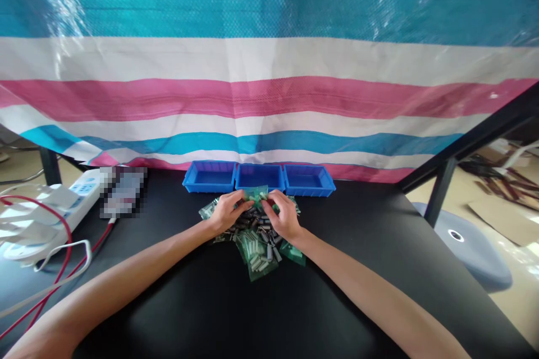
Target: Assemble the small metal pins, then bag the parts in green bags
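Note:
Both my hands are over a pile at the middle of the black table. My left hand [228, 212] pinches the left side of a small green see-through bag [257, 193], and my right hand [285, 216] pinches its right side. Pale pieces show inside that bag. Beneath lie loose small grey and dark metal-looking pieces [266, 234]. A second green bag [256, 261] with pale, short, rod-like pieces rests at the pile's near side. Another green bag [293, 253] lies below my right wrist, and a bag [208, 211] shows partly behind my left hand.
Three blue trays stand in a row behind the pile: left [208, 187], middle [241, 185] and right [310, 192]. A white power strip [78, 193] with plugs and red and white cables occupies the left. A striped sheet [261, 95] hangs behind; a grey stool [467, 252] stands right.

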A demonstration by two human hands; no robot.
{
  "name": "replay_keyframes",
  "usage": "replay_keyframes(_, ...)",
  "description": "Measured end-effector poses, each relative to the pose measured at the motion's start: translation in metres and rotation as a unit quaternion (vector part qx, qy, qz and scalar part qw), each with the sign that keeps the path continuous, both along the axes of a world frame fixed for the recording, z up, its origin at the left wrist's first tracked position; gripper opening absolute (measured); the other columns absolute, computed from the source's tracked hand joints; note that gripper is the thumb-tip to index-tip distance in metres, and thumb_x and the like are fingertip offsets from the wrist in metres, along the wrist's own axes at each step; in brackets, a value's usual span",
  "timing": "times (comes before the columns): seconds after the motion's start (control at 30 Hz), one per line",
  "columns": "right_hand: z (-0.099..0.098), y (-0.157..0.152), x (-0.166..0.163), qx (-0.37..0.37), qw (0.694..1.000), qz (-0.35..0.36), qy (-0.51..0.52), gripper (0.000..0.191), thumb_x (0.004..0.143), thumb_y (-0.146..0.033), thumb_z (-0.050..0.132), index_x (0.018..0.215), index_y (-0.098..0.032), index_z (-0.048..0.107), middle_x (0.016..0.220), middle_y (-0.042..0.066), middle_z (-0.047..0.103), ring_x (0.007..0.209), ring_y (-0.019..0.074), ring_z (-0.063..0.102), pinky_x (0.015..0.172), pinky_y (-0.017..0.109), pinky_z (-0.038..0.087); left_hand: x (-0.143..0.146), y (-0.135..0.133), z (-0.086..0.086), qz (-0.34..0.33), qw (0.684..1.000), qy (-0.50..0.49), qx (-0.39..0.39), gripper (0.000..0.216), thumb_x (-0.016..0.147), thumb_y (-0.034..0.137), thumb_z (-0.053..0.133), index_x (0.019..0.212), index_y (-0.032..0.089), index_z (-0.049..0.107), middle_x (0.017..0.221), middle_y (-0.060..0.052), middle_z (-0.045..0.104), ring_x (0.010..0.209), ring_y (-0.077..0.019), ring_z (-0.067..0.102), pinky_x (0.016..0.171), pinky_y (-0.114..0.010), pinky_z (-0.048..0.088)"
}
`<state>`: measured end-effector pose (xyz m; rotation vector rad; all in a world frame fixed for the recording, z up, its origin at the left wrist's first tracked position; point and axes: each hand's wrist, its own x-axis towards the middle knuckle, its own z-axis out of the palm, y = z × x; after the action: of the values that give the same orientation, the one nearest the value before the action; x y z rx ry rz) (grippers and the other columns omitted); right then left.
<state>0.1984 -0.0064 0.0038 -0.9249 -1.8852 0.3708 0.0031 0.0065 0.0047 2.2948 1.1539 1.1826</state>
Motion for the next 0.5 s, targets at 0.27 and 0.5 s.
replay_keyframes(0.27, -0.0015, 0.0010, 0.0001, -0.001, 1.000, -0.009, -0.012, 0.013, 0.092, -0.025, 0.048, 0.081, -0.020, 0.052, 0.076, 0.003, 0.053, 0.072, 0.0162, 0.053, 0.068, 0.028, 0.045, 0.0012, -0.0003, 0.0020, -0.013, 1.000, -0.009, -0.013, 0.031, 0.090, 0.038, 0.052, 0.068, 0.016, 0.050, 0.062, 0.003, 0.047, 0.057, -0.0092, 0.045, 0.056, -0.020, 0.038)
replay_keyframes(0.5, -0.0014, 0.0004, 0.0000, 0.001, 1.000, -0.015, -0.017, 0.015, 0.092, -0.027, 0.048, 0.081, -0.019, 0.054, 0.075, 0.003, 0.054, 0.072, 0.0162, 0.054, 0.068, 0.029, 0.046, 0.0007, 0.0023, -0.0004, -0.005, 0.999, -0.005, -0.039, 0.032, 0.091, 0.038, 0.052, 0.069, 0.015, 0.053, 0.063, 0.002, 0.049, 0.059, -0.0102, 0.045, 0.057, -0.021, 0.037)
